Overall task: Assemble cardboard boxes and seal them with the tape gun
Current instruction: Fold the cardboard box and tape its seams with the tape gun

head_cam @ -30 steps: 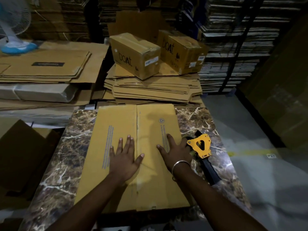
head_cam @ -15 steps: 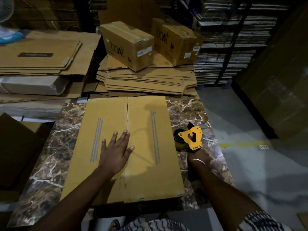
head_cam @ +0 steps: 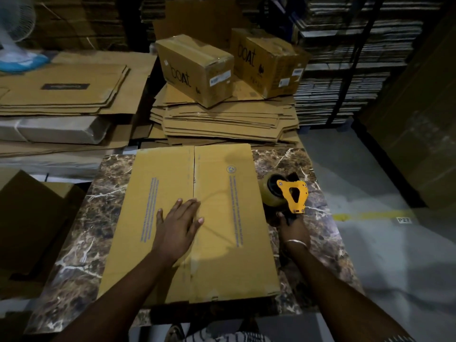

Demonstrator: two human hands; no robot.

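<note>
Nearest: left hand (head_cam: 178, 224) lies flat, fingers straight, pressing on the centre seam of the yellow-brown cardboard box (head_cam: 222, 255); nothing grasped. The box sits on the brown marble-pattern tabletop (head_cam: 74, 255), its two top flaps closed and meeting along a lengthwise seam, with grey print lines down each flap and a small recycling mark on the right one.

Right hand (head_cam: 292, 227), w/ a metal bangle on the wrist, is curled round the dark handle of the tape gun w/ yellow metal side plate (head_cam: 293, 196). The gun is just beside the box's right edge, over the tabletop; its roll of tan tape (head_cam: 267, 191) sits on the box side of the plate. Can't tell if the gun touches the table.

Beyond the table: stack of flat folded brown cardboard sheets (head_cam: 227, 122), and on top two sealed brown cartons w/ "boAt" print, the left one (head_cam: 195, 69) & the right one (head_cam: 269, 62), both tilted, close together. Far left: another pile of flat cardboard (head_cam: 64, 90) & a blue-based fan (head_cam: 17, 45). Right: grey floor w/ a yellow line (head_cam: 370, 215).
</note>
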